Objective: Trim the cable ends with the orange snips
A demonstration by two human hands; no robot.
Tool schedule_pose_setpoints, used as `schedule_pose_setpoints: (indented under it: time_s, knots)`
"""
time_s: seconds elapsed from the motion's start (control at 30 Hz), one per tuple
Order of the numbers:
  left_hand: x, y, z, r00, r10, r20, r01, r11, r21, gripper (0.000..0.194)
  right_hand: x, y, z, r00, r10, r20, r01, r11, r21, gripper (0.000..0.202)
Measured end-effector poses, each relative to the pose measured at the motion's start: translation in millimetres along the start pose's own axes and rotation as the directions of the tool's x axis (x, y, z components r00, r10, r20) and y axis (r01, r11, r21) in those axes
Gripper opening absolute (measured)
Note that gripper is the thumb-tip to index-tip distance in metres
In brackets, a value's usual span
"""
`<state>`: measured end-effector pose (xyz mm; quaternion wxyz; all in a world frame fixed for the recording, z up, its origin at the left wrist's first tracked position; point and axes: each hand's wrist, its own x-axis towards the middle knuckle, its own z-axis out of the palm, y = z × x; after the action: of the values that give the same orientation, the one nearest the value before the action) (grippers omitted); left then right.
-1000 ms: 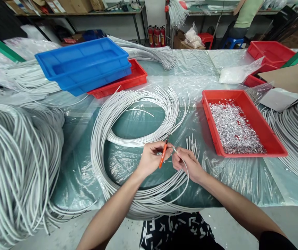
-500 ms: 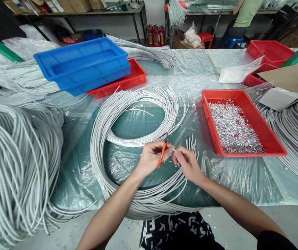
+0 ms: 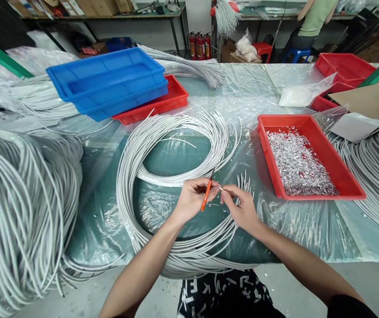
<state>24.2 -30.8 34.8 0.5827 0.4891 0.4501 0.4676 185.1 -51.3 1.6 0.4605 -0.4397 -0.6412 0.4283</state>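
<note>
My left hand point(image 3: 192, 199) grips a small tool with orange handles point(image 3: 205, 197), its thin metal tip pointing up and away. My right hand point(image 3: 240, 206) pinches the end of a white cable point(image 3: 220, 188) right next to the tool. That cable belongs to a big loose coil of white cables point(image 3: 163, 145) lying on the plastic-covered table in front of me. Both hands hover just above the coil's near side.
A red tray point(image 3: 321, 154) full of small silver metal pieces sits to the right. Stacked blue trays point(image 3: 106, 84) rest on a red one at the back left. Thick cable bundles point(image 3: 20, 207) lie at far left and far right. A seated person point(image 3: 311, 22) works at the back.
My hands have stayed in place; the right hand's fingers shifted slightly along the cable end, and the view moved a little.
</note>
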Motion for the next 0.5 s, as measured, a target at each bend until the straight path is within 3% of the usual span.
schedule_pose_setpoints:
  time_s: [0.23,0.5]
  knots:
    - [0.5,-6.8,-3.5,0.997,0.071,-0.022,-0.067,0.986,0.150,0.018,0.3,4.8,-0.1,0.995,-0.028,-0.101,0.028,1.000,-0.005,0.013]
    - [0.0,-7.0,-5.4,0.997,0.073,0.000,-0.072,0.981,0.183,0.013,2.0,4.8,-2.3,0.997,-0.023,-0.076,0.023,1.000,-0.001,0.014]
